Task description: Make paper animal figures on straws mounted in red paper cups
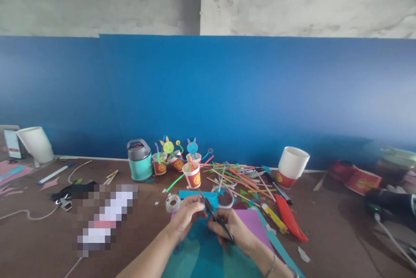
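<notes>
"Teal paper (195, 265) lies nearest, at six o'clock. What are the fingers doing?"

"Left hand's (186, 214): pinched, seemingly on blue paper (213, 199) between the hands, the dial's centre. Right hand's (233, 229): wrapped around black scissors (224, 227)."

"How should those handle?"

"Paper: light, floppy, easily creased; best taken by an edge. Scissors: stiff; hold the handles."

"Containers?"

"Lidded flask (141, 166) at ten, contents hidden; paper cup (192, 178) holding straws (191, 163), eleven; stacked cups (293, 164), two."

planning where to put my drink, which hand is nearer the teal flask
Left. The left hand is to the right of the flask and closer to the person; the right hand, holding scissors, is farther right, beyond the left hand.
</notes>
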The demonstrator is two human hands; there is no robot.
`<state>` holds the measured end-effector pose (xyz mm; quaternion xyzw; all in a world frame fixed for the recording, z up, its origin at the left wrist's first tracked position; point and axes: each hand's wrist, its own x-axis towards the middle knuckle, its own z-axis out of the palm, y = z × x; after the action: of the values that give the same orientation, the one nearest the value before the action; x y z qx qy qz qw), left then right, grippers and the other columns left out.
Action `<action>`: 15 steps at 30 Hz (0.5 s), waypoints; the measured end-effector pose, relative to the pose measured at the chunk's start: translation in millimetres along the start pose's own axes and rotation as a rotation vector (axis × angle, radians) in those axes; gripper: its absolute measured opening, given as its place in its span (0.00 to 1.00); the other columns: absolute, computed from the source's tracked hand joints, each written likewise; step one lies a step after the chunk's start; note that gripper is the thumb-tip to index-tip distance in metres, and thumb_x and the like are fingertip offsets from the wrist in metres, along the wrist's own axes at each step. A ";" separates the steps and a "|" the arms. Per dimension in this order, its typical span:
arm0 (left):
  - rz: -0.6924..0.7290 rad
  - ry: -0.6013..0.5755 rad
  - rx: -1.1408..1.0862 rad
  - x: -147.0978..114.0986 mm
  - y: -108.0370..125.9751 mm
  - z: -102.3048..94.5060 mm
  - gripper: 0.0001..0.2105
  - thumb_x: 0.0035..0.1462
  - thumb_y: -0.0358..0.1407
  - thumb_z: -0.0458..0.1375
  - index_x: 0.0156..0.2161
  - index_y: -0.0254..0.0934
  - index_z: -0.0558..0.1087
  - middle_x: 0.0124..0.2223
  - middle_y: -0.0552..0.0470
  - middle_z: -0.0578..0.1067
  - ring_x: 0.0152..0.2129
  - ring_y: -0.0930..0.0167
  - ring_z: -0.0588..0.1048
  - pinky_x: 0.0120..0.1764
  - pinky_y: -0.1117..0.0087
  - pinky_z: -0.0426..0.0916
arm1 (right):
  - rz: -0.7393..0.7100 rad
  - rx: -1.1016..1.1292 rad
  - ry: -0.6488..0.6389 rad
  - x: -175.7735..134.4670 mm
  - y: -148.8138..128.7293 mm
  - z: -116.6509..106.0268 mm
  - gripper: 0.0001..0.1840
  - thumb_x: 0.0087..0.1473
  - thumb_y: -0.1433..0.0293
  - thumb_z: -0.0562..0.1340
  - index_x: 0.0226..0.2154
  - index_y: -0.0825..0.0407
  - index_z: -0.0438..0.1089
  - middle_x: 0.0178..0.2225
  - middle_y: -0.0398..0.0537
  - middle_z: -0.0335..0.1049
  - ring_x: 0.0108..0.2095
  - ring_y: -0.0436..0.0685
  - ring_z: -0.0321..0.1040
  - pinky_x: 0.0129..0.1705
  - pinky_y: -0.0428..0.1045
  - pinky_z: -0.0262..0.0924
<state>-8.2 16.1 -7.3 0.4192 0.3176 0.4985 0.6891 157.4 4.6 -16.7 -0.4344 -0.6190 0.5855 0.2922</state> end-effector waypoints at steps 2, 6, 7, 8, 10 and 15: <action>0.008 0.038 0.004 0.2 -0.4 -0.1 0.09 0.39 0.36 0.63 0.20 0.35 0.68 0.22 0.55 0.70 0.21 0.74 0.68 0.30 0.73 0.63 | -0.007 -0.001 0.047 1.1 0.6 3.2 0.21 0.44 0.55 0.66 0.33 0.54 0.65 0.11 0.34 0.61 0.11 0.46 0.55 0.14 0.41 0.51; 0.021 0.125 0.124 0.9 -0.7 0.5 0.10 0.39 0.39 0.62 0.21 0.36 0.67 0.23 0.56 0.70 0.23 0.73 0.68 0.33 0.71 0.64 | -0.098 0.021 0.204 1.8 -0.9 9.9 0.24 0.43 0.58 0.67 0.39 0.53 0.63 0.12 0.32 0.60 0.13 0.47 0.57 0.15 0.42 0.52; 0.016 0.129 0.160 0.7 -0.4 1.3 0.10 0.39 0.39 0.62 0.21 0.36 0.66 0.22 0.56 0.69 0.23 0.73 0.68 0.33 0.71 0.64 | -0.128 0.027 0.252 2.0 -1.4 11.0 0.21 0.44 0.59 0.66 0.37 0.53 0.64 0.12 0.32 0.59 0.13 0.47 0.57 0.16 0.42 0.52; 0.007 0.127 0.195 0.4 0.0 2.1 0.10 0.39 0.39 0.61 0.20 0.37 0.66 0.21 0.57 0.69 0.23 0.73 0.68 0.33 0.70 0.64 | -0.152 0.032 0.297 2.4 -1.8 11.8 0.18 0.45 0.59 0.65 0.34 0.53 0.64 0.12 0.33 0.58 0.13 0.46 0.56 0.16 0.42 0.51; -0.024 0.116 0.275 -1.1 1.7 3.0 0.09 0.40 0.39 0.60 0.19 0.37 0.65 0.19 0.58 0.68 0.22 0.72 0.68 0.32 0.71 0.64 | -0.174 0.044 0.361 3.8 -1.9 12.1 0.16 0.45 0.58 0.64 0.29 0.53 0.64 0.11 0.34 0.57 0.13 0.46 0.55 0.15 0.42 0.50; -0.124 0.117 0.567 -6.7 6.9 -7.2 0.09 0.41 0.37 0.61 0.17 0.37 0.67 0.14 0.58 0.65 0.16 0.73 0.64 0.24 0.71 0.56 | -0.174 0.075 0.353 7.7 -0.3 9.4 0.16 0.43 0.58 0.64 0.26 0.52 0.63 0.10 0.36 0.59 0.11 0.48 0.57 0.15 0.43 0.49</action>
<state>-19.3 12.7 -4.2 0.5454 0.5085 0.3699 0.5542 145.7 6.9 -18.8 -0.4641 -0.5711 0.4953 0.4617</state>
